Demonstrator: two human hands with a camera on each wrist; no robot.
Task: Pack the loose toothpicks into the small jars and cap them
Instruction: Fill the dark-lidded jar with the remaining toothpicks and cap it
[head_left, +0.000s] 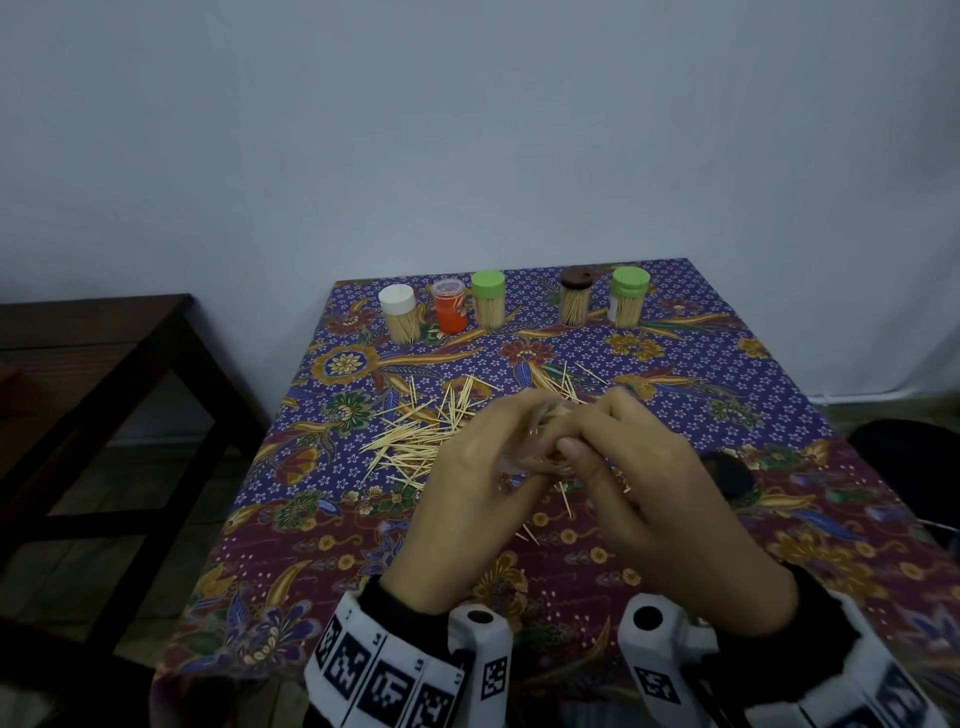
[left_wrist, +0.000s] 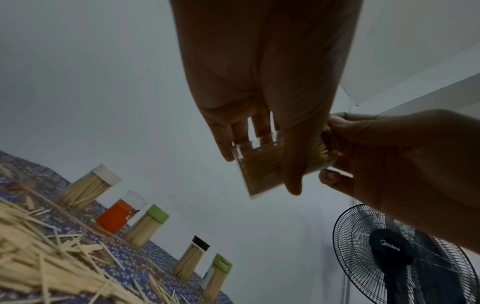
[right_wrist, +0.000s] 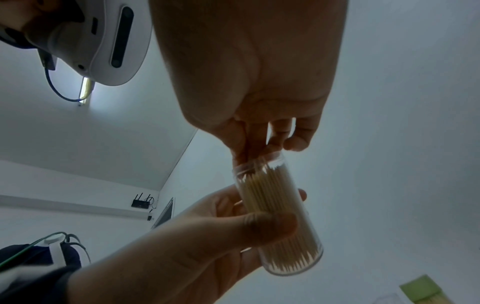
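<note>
A clear jar (right_wrist: 270, 191) packed with toothpicks is held above the patterned tablecloth (head_left: 779, 415); in the head view both hands mostly hide it. My left hand (head_left: 467, 493) grips the jar's body, thumb (right_wrist: 270, 224) across its side. My right hand (head_left: 649, 493) has its fingertips (right_wrist: 259, 148) bunched at the jar's open mouth, pinching toothpick ends there. Loose toothpicks (head_left: 415, 447) lie scattered left of and under the hands. A dark cap (head_left: 727, 473) lies on the cloth right of my right hand.
Along the back edge stand a white-capped jar (head_left: 399, 314), an orange jar (head_left: 450, 306), a green-capped jar (head_left: 488, 299), a brown-capped jar (head_left: 575, 296) and another green-capped jar (head_left: 628, 296). A dark wooden table (head_left: 93, 364) stands left; a fan (left_wrist: 389, 253) stands right.
</note>
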